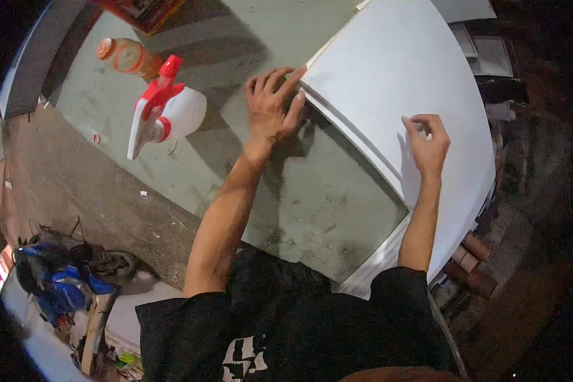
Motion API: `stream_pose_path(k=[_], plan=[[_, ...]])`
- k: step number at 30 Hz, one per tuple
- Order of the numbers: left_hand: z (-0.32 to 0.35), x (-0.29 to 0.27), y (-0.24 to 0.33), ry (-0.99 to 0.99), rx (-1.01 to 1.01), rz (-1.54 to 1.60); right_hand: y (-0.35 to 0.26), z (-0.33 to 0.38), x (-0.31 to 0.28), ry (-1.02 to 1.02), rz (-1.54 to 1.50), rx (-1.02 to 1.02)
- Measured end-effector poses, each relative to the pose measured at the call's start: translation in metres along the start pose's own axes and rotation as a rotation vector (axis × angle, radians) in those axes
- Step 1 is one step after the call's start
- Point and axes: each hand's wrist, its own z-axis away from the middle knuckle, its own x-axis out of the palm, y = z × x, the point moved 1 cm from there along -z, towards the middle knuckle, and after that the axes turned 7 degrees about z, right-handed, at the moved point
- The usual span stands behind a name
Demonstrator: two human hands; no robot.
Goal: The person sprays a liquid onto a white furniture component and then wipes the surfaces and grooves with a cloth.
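My left hand [274,105] is at the far left corner of a stack of large white sheets [388,57]. Its fingers are spread, with the forefinger and thumb touching the stack on either side of that corner. Over the right part of the sheets, my right hand [428,143] is closed, its fingers curled toward the thumb. A small white patch shows between these fingers; I cannot tell whether it is a held thing or the sheet behind. The stack's front edge shows several layers.
A white spray bottle [186,113] with a red and white trigger head stands on the grey-green table [235,48], left of my left hand. Behind it is an orange-capped bottle [130,57]. Blue and black items [70,274] lie lower left; brown rolls [471,261] lie at right.
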Motion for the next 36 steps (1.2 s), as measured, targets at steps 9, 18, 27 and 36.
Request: stream_pose_path(k=[9, 18, 27, 36], plan=[[-0.004, 0.001, 0.005, -0.007, 0.026, -0.049, 0.075, 0.038, 0.031, 0.226, 0.017, 0.249], [-0.003, -0.002, 0.007, 0.011, 0.027, -0.021, 0.042, 0.045, 0.054, 0.339, -0.014, 0.241], [-0.003, 0.001, 0.001, 0.012, 0.062, -0.022, -0.150, -0.005, 0.113, 0.223, -0.411, -0.583], [-0.002, 0.002, 0.000, 0.019, 0.040, -0.007, 0.126, -0.033, 0.033, 0.559, -0.280, 0.376]])
